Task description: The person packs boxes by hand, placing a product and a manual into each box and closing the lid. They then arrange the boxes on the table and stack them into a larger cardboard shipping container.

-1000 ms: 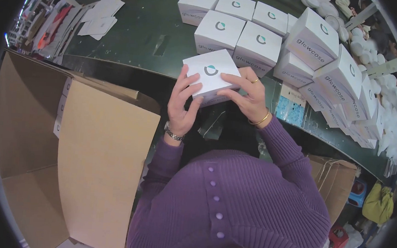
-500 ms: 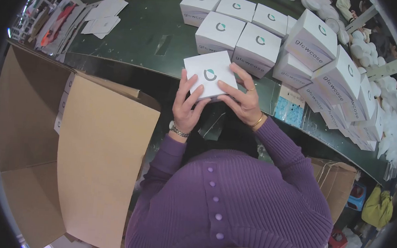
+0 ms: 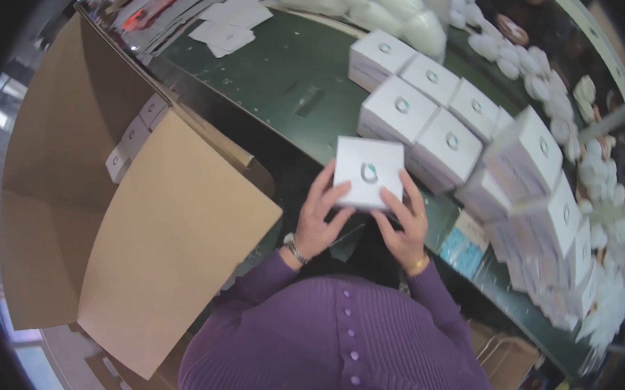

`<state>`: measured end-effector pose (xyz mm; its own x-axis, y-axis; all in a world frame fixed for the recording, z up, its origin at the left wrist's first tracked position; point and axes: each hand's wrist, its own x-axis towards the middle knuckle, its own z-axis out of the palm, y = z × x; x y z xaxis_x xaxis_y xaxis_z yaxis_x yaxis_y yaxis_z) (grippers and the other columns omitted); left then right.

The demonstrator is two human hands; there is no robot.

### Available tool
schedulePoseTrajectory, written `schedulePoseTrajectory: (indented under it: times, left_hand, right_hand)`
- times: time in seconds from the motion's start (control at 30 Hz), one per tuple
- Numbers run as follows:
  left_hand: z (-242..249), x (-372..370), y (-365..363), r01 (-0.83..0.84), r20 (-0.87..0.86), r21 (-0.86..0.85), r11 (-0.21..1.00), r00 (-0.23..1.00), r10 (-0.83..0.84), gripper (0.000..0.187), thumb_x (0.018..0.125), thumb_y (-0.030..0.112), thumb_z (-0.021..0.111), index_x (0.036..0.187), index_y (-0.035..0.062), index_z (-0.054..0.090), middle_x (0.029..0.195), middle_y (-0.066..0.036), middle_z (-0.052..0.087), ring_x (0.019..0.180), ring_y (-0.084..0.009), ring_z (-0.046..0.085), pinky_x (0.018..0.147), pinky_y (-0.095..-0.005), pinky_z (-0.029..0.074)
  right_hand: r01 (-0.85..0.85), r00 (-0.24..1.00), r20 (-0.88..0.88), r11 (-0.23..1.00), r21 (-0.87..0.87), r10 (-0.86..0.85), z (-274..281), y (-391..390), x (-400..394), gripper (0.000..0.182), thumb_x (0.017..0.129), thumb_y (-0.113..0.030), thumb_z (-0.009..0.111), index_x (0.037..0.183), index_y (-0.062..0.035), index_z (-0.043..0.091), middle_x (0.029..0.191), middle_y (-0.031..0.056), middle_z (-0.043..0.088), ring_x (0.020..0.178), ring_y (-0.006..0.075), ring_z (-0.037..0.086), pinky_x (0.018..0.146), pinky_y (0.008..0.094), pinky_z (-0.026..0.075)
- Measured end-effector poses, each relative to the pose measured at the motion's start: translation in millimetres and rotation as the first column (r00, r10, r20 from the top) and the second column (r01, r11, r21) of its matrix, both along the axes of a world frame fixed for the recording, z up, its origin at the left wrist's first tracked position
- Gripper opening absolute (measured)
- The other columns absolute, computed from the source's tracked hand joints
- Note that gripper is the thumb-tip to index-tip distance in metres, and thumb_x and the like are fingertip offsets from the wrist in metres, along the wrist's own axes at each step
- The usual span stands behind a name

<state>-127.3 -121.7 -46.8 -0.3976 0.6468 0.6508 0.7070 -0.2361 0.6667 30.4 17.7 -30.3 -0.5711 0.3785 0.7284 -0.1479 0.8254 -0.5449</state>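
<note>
A white box (image 3: 369, 171) with a round grey and green logo on its top is held in front of my chest, near the table's front edge. My left hand (image 3: 320, 211) grips its left side, with the fingertips on the near left corner. On the right side, my right hand (image 3: 405, 217) grips the same box, its fingers curled at the near right corner. Behind and to the right stand similar white boxes (image 3: 448, 141) in rows on the green table (image 3: 284, 84).
A large open cardboard box (image 3: 179, 236) stands at the left with several white boxes (image 3: 134, 137) inside. White cards (image 3: 230, 22) lie at the table's far left. More boxes (image 3: 543, 218) are stacked at the right. Bagged white items (image 3: 362, 3) lie at the back.
The view has shifted, so the table and boxes appear lower and more to the right. The held box looks turned squarer to me, with both hands still on it.
</note>
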Motion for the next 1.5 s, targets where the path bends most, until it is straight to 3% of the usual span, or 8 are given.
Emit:
schedulePoseTrajectory:
  times: [0.3, 0.6, 0.8, 1.0, 1.2, 1.3, 1.4, 1.5]
  left_hand:
    - [-0.5, 10.3, -0.6, -0.016, 0.115, -0.048, 0.999, 0.993, 0.022, 0.044, 0.094, 0.005, 0.07, 0.134, 0.0085, 0.055, 0.151, -0.04, 0.037, 0.136, -0.0513, 0.047, 0.101, -0.0534, 0.053]
    - [80.5, 41.6, 17.0, -0.158, 0.274, -0.479, 0.863, 0.908, 0.318, 0.066, 0.092, 0.026, 0.077, 0.15, 0.0128, 0.048, 0.16, -0.023, 0.033, 0.146, -0.0391, 0.038, 0.116, -0.0512, 0.038]
    - [119.9, 43.6, 51.2, -0.318, -0.18, -0.681, 0.66, 0.946, 0.271, 0.069, 0.079, 0.017, 0.086, 0.134, -0.0009, 0.048, 0.164, -0.026, 0.025, 0.147, -0.048, 0.032, 0.116, -0.0538, 0.039]
    - [153.2, 24.0, 95.0, -0.214, -0.202, -0.96, 0.181, 0.976, 0.086, 0.115, 0.078, 0.004, 0.083, 0.165, 0.0215, 0.009, 0.172, -0.006, 0.008, 0.158, -0.0373, 0.004, 0.114, -0.0684, 0.034]
    - [160.5, 29.6, 84.2, -0.277, -0.274, -0.939, 0.206, 0.961, 0.039, 0.114, 0.067, 0.026, 0.093, 0.158, 0.0175, 0.025, 0.157, -0.013, 0.036, 0.147, -0.0359, 0.029, 0.115, -0.0698, 0.029]
    - [204.2, 48.5, 47.2, -0.392, -0.346, -0.843, 0.368, 0.919, 0.188, 0.103, 0.068, 0.049, 0.085, 0.153, 0.0176, 0.036, 0.148, -0.015, 0.047, 0.137, -0.0362, 0.041, 0.116, -0.0707, 0.022]
    - [288.7, 53.9, 3.5, -0.451, -0.224, -0.681, 0.577, 0.878, 0.422, 0.083, 0.066, 0.052, 0.082, 0.131, 0.0109, 0.05, 0.122, -0.015, 0.058, 0.11, -0.0315, 0.054, 0.095, -0.0482, 0.035]
    - [358.4, 33.8, -58.9, -0.644, -0.09, -0.392, 0.657, 0.738, 0.669, 0.092, 0.063, 0.042, 0.092, 0.135, 0.0046, 0.049, 0.128, -0.017, 0.056, 0.118, -0.0322, 0.056, 0.102, -0.0449, 0.041]
  right_hand:
    - [-0.051, 0.984, 0.166, 0.995, -0.09, 0.065, 8.4, 20.2, 9.4, 0.047, 0.088, -0.016, 0.081, 0.132, -0.0098, 0.068, 0.151, 0.0257, 0.045, 0.132, 0.0377, 0.052, 0.1, 0.0419, 0.052]
    - [-0.185, 0.882, 0.29, 0.837, -0.515, 0.372, 59.4, 43.9, 14.1, 0.044, 0.094, -0.008, 0.073, 0.137, -0.0126, 0.065, 0.151, 0.0178, 0.037, 0.14, 0.0368, 0.042, 0.103, 0.0474, 0.055]
    - [-0.313, 0.779, 0.299, 0.755, -0.576, 0.551, 76.4, 71.2, 22.0, 0.039, 0.098, -0.012, 0.068, 0.138, -0.011, 0.064, 0.151, 0.0168, 0.035, 0.13, 0.0334, 0.054, 0.115, 0.0493, 0.046]
    - [-0.334, 0.668, 0.389, 0.723, -0.604, 0.634, 73.0, 84.1, 18.9, 0.044, 0.098, -0.014, 0.069, 0.141, -0.0158, 0.062, 0.156, 0.0141, 0.032, 0.136, 0.031, 0.049, 0.097, 0.0446, 0.054]
    - [-0.225, 0.732, 0.411, 0.761, -0.608, 0.544, 88.5, 94.9, 27.3, 0.04, 0.098, -0.011, 0.067, 0.137, -0.0067, 0.062, 0.138, 0.0179, 0.053, 0.121, 0.0289, 0.058, 0.096, 0.0373, 0.057]
    - [-0.258, 0.806, 0.323, 0.786, -0.561, 0.496, 96.8, 96.9, 32.1, 0.034, 0.099, -0.009, 0.065, 0.133, -0.0046, 0.063, 0.126, 0.0154, 0.063, 0.103, 0.0242, 0.065, 0.088, 0.035, 0.058]
    - [-0.214, 0.799, 0.355, 0.781, -0.587, 0.486, 111.8, 92.9, 34.4, 0.031, 0.101, -0.017, 0.064, 0.131, -0.0083, 0.066, 0.123, 0.0111, 0.067, 0.106, 0.0228, 0.064, 0.083, 0.0343, 0.055]
    - [-0.263, 0.768, 0.366, 0.78, -0.568, 0.525, 114.1, 84.7, 23.9, 0.032, 0.102, -0.015, 0.063, 0.133, -0.0085, 0.066, 0.122, 0.0123, 0.065, 0.101, 0.0231, 0.065, 0.088, 0.0349, 0.055]
